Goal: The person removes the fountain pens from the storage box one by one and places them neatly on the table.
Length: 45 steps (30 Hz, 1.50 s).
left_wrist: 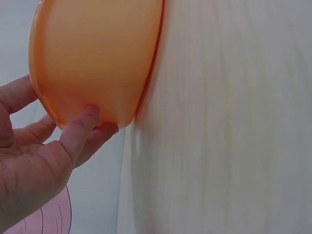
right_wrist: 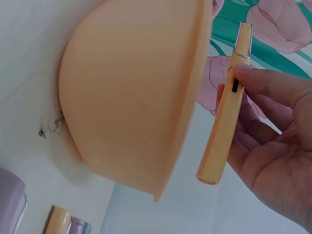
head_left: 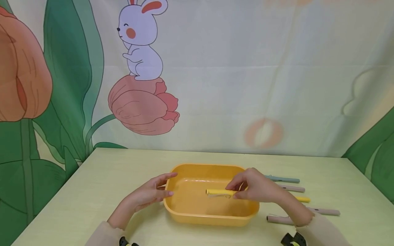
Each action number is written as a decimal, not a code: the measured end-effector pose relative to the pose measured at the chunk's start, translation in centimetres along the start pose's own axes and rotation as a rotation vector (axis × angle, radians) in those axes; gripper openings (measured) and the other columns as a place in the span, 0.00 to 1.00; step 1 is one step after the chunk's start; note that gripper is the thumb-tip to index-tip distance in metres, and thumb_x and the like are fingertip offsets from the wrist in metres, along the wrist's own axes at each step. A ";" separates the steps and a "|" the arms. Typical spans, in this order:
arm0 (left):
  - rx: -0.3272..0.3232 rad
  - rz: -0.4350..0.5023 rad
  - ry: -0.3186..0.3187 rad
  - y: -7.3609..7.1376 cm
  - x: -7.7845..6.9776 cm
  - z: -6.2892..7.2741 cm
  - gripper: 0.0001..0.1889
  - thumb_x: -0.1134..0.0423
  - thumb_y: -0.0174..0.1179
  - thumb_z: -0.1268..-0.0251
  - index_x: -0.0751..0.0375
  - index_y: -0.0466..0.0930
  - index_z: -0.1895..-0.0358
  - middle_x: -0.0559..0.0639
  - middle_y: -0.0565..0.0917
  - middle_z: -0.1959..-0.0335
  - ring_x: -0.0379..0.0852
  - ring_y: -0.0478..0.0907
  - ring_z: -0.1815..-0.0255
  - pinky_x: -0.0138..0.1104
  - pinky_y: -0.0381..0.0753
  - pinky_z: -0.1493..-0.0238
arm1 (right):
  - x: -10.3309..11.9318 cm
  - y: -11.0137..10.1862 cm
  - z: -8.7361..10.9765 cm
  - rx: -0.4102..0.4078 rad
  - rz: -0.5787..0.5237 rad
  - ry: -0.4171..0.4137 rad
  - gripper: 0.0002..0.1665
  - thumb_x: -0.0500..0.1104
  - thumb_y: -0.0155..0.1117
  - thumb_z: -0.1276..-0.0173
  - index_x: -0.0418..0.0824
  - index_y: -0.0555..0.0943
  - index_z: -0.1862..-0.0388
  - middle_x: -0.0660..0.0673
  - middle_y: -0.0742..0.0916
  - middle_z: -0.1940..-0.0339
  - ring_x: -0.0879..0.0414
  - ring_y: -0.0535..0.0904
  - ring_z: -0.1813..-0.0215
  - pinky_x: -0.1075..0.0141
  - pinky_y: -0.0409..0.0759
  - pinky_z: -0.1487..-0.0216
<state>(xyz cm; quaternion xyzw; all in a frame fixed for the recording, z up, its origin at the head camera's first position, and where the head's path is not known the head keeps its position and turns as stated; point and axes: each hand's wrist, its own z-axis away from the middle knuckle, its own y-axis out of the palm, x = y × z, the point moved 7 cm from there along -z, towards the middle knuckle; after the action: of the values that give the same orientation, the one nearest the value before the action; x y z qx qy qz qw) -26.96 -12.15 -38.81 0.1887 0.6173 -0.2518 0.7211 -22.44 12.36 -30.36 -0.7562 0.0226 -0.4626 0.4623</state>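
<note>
A yellow pen [head_left: 219, 192] with a wire clip is pinched between the thumb and fingers of my right hand [head_left: 253, 186], above the right part of a yellow plastic basin [head_left: 212, 220]. The right wrist view shows the pen [right_wrist: 222, 131] tilted, with a small dark window in its barrel, apart from the basin wall [right_wrist: 131, 83]. At the basin's left end, my left hand [head_left: 150, 191] grips the rim. Up close in the left wrist view, the fingers [left_wrist: 80, 127] touch the basin's end wall.
Right of the basin lie several pens: a teal pen [head_left: 284, 179], a pinkish pen [head_left: 295, 188], a yellow pen [head_left: 304, 199], and more pinkish ones [head_left: 278, 219] partly under my right forearm. A cloth with a printed rabbit [head_left: 144, 61] hangs behind the table [head_left: 123, 164].
</note>
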 end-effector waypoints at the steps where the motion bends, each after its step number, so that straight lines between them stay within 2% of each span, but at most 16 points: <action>1: -0.001 -0.001 0.000 0.0 0.0 0.0 0.35 0.69 0.58 0.40 0.64 0.52 0.31 0.68 0.55 0.33 0.57 0.67 0.41 0.42 0.74 0.46 | 0.0 -0.2 0.1 -0.006 -0.005 -0.001 0.10 0.31 0.66 0.47 0.33 0.84 0.64 0.45 0.86 0.68 0.62 0.79 0.68 0.69 0.81 0.66; 11: 0.009 0.000 0.006 0.0 0.0 0.1 0.35 0.68 0.58 0.40 0.64 0.51 0.31 0.69 0.55 0.33 0.58 0.66 0.41 0.42 0.74 0.46 | -0.8 -1.9 2.5 -0.035 -0.026 0.038 0.09 0.32 0.66 0.46 0.34 0.83 0.63 0.46 0.85 0.67 0.63 0.79 0.69 0.68 0.82 0.66; 20: -0.006 -0.008 -0.005 0.0 0.0 0.1 0.34 0.70 0.57 0.40 0.64 0.52 0.31 0.69 0.54 0.33 0.60 0.65 0.40 0.42 0.74 0.46 | -1.4 -3.0 4.8 -0.075 -0.032 -0.009 0.09 0.33 0.67 0.45 0.35 0.84 0.63 0.49 0.85 0.68 0.62 0.80 0.70 0.67 0.82 0.69; 29: -0.006 -0.006 -0.004 0.0 0.1 0.1 0.34 0.70 0.57 0.40 0.64 0.52 0.31 0.69 0.55 0.33 0.58 0.66 0.41 0.42 0.74 0.46 | -2.5 -3.6 6.9 -0.074 -0.029 0.034 0.10 0.37 0.66 0.43 0.37 0.84 0.61 0.50 0.85 0.65 0.62 0.79 0.66 0.68 0.81 0.67; 38: 0.006 0.001 0.005 0.0 -0.1 0.2 0.35 0.70 0.57 0.40 0.64 0.51 0.31 0.69 0.55 0.33 0.57 0.67 0.41 0.42 0.74 0.46 | -4.1 -4.0 9.3 -0.078 -0.085 0.022 0.11 0.34 0.65 0.44 0.35 0.83 0.60 0.49 0.85 0.64 0.62 0.80 0.66 0.68 0.82 0.68; 45: 0.005 0.003 0.005 0.0 0.0 0.2 0.35 0.69 0.58 0.40 0.64 0.52 0.31 0.69 0.54 0.33 0.58 0.67 0.41 0.43 0.74 0.45 | -5.2 -4.2 10.8 -0.061 -0.060 0.075 0.11 0.37 0.66 0.44 0.38 0.83 0.60 0.52 0.85 0.62 0.61 0.80 0.64 0.69 0.81 0.67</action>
<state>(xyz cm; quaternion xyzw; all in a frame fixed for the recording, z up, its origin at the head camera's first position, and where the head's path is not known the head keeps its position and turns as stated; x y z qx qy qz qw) -26.83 -12.28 -38.74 0.1923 0.6182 -0.2517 0.7194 -19.24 24.49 -32.46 -0.7524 0.0311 -0.5033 0.4238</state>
